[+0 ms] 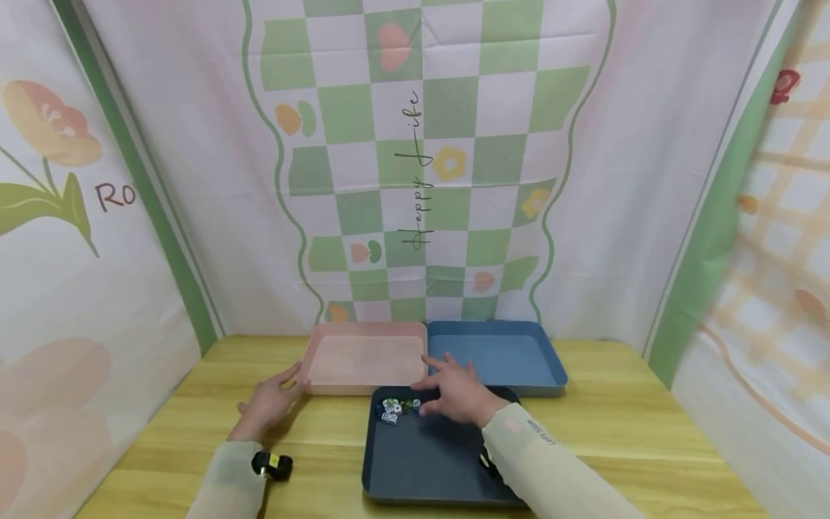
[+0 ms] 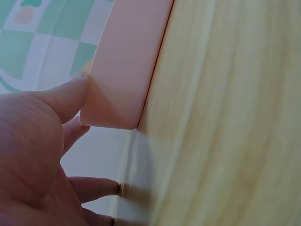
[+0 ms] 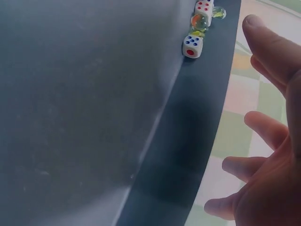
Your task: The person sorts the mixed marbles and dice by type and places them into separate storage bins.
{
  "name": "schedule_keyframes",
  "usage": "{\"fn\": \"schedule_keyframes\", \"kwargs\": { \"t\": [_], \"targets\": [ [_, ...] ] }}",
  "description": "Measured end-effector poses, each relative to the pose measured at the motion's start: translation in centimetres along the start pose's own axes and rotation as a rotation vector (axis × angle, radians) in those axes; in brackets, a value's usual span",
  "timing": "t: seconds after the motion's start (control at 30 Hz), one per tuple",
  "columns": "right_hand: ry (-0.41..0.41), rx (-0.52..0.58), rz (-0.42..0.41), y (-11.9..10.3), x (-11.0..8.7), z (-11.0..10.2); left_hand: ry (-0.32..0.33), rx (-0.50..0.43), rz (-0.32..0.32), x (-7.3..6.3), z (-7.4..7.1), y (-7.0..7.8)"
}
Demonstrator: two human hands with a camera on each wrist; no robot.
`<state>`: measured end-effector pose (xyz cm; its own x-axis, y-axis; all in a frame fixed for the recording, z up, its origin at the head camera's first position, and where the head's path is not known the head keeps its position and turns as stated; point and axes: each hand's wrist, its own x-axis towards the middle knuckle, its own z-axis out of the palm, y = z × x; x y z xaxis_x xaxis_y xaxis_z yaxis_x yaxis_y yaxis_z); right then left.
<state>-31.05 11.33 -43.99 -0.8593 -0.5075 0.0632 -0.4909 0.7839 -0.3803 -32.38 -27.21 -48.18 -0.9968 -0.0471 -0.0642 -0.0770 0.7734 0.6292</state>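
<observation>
Pass OK: tabletop (image 1: 324,447) btwn L grip (image 1: 271,400) & dk tray (image 1: 421,468); dk tray's near-L area. In the way: R grip (image 1: 457,393) over its far edge, dice (image 1: 390,408) far-L, pink tray (image 1: 369,357) + blue tray (image 1: 502,357) abreast behind.

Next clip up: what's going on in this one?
A person is working over three trays on a wooden table. The left hand touches the near-left corner of the pink tray. The right hand, fingers spread and holding nothing visible, is over the far side of the dark tray. Dice and glass marbles sit together in that tray's far-left corner. The blue tray stands to the right of the pink one.
</observation>
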Motion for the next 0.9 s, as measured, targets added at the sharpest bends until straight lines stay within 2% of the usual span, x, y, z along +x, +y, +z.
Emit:
{"fn": "schedule_keyframes", "kwargs": {
  "t": [0.4, 0.57, 0.9],
  "targets": [
    [-0.035, -0.009, 0.033, 0.4, 0.5, 1.2, 0.010, -0.006, -0.014, -0.1, 0.0, 0.0],
    [-0.038, -0.002, 0.050, 0.6, 0.4, 1.2, 0.018, -0.020, 0.006, 0.2, 0.2, 0.3],
    [-0.031, -0.072, 0.044, 0.5, 0.9, 1.9, 0.022, -0.023, -0.007, 0.4, 0.1, -0.1]
  ]
}}
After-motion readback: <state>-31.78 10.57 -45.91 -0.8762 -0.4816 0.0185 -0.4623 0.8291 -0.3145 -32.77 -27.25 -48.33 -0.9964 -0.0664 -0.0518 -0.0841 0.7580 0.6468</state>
